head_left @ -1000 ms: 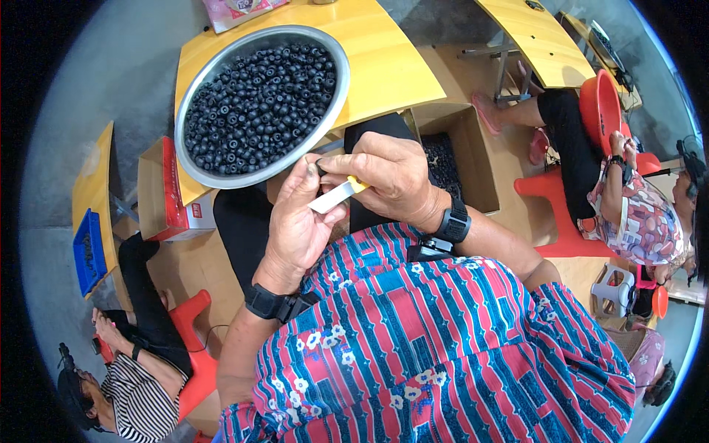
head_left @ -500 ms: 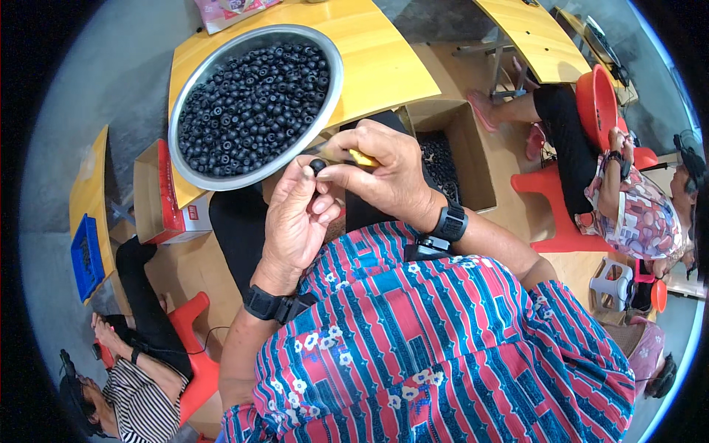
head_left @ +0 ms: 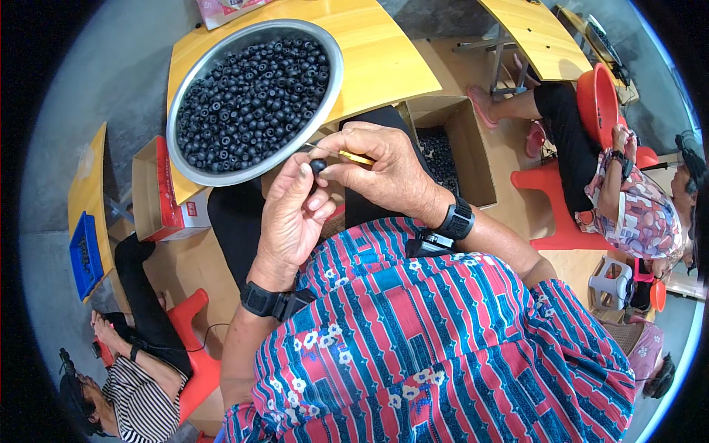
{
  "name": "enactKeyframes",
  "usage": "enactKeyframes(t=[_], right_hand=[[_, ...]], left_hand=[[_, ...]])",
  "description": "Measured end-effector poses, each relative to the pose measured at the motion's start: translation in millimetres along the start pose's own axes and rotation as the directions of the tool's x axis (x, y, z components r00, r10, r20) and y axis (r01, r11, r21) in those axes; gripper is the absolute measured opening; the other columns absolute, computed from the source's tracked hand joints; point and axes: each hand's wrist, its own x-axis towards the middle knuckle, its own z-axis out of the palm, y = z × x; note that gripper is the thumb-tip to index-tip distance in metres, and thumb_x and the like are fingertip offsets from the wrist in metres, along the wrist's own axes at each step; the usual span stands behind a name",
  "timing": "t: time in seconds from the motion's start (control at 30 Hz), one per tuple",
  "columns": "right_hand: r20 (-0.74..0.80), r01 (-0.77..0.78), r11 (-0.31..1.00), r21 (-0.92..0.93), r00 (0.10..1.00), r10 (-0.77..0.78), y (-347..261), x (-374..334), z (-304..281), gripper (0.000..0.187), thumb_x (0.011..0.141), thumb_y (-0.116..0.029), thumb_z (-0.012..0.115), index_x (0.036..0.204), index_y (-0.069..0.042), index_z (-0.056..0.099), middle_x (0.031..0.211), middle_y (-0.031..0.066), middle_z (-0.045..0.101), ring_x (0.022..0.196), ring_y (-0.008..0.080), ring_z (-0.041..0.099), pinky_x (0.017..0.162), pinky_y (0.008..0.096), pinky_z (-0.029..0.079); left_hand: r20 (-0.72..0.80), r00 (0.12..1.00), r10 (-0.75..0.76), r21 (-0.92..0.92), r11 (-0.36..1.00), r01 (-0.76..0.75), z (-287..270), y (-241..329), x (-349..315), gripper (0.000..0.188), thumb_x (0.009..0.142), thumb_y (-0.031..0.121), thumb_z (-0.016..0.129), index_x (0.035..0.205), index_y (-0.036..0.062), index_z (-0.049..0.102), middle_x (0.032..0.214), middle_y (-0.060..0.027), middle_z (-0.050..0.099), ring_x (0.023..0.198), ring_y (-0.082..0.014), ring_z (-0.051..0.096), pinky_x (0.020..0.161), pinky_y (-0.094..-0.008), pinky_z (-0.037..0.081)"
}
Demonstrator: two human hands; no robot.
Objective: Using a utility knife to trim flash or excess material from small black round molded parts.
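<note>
A small round black rubber-looking piece (head_left: 317, 165) is pinched in the fingertips of my left hand (head_left: 284, 221), which is closed on it. My right hand (head_left: 391, 166) is wrapped around a yellow-handled tool (head_left: 357, 158) with a thin metal end pointing left, just above the piece. The right thumb meets the piece's right side. Fingers hide part of the tool, so its exact kind is unclear. Just beyond both hands, a wide metal basin (head_left: 336, 55) is heaped with similar black pieces (head_left: 255, 103), many showing a hole.
The basin rests on a yellow table (head_left: 384, 66). An open cardboard box (head_left: 476, 151) with small dark bits stands right of my knees; a red-and-white box (head_left: 166, 192) stands left. Co-workers sit on red stools (head_left: 188, 325) at both sides, one beside a red basin (head_left: 597, 100).
The yellow-handled tool has turned slightly, and its thin metal end shows more sharply. Both hands keep nearly the same place and hold on the black piece.
</note>
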Motion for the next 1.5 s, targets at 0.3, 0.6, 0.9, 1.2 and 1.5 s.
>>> enactKeyframes(t=[0.3,0.6,0.9,1.2,1.5], right_hand=[[0.059,0.136,0.979,-0.151,0.99,-0.129,0.2,1.2,-5.1,0.027,0.072,-0.002,0.07,0.099,-0.003,0.069,0.085,0.0133,0.067,0.079,0.0251,0.066,0.07,0.0318,0.052],[0.01,0.104,0.994,0.033,0.994,-0.104,11.0,-0.7,1.2,0.028,0.077,-0.006,0.075,0.105,-0.007,0.072,0.079,0.0049,0.062,0.07,0.014,0.058,0.061,0.0268,0.046],[0.048,0.158,0.982,-0.101,0.987,-0.154,4.0,0.3,-1.8,0.026,0.076,-0.007,0.076,0.102,-0.005,0.07,0.079,0.0072,0.062,0.071,0.0161,0.06,0.063,0.0277,0.047],[0.072,0.221,0.909,-0.353,0.975,-0.21,-5.0,-2.8,-7.7,0.024,0.084,-0.03,0.068,0.085,-0.006,0.064,0.075,0.0093,0.058,0.068,0.0287,0.061,0.06,0.0367,0.05],[0.098,0.319,0.806,-0.499,0.944,-0.314,-7.1,-3.0,-6.5,0.026,0.08,-0.032,0.069,0.08,-0.008,0.059,0.073,0.0078,0.054,0.064,0.0276,0.059,0.055,0.0375,0.049]], left_hand=[[-0.049,0.995,-0.087,0.021,0.996,0.088,3.2,3.5,-2.7,0.022,0.101,0.024,0.054,0.111,0.0051,0.056,0.088,-0.0002,0.054,0.065,-0.0041,0.042,0.058,-0.0185,0.036],[0.003,0.998,-0.068,-0.086,0.994,0.068,-2.0,1.9,-1.2,0.025,0.098,0.014,0.056,0.121,0.0052,0.057,0.091,0.0019,0.056,0.065,-0.0045,0.041,0.057,-0.0184,0.036],[-0.017,0.999,-0.05,0.01,0.999,0.05,1.5,1.8,-2.9,0.027,0.101,0.02,0.051,0.126,0.0095,0.052,0.091,0.0013,0.051,0.068,-0.0057,0.04,0.059,-0.0203,0.035],[0.019,0.999,0.037,0.076,0.996,-0.038,13.3,6.6,-4.1,0.025,0.103,0.032,0.047,0.106,0.0072,0.049,0.085,0.0014,0.045,0.066,-0.0049,0.039,0.058,-0.0188,0.035],[0.0,0.999,0.049,0.148,0.988,-0.049,14.9,7.6,-4.7,0.024,0.103,0.034,0.045,0.102,0.0101,0.047,0.08,0.0026,0.045,0.064,-0.004,0.038,0.056,-0.0187,0.034]])
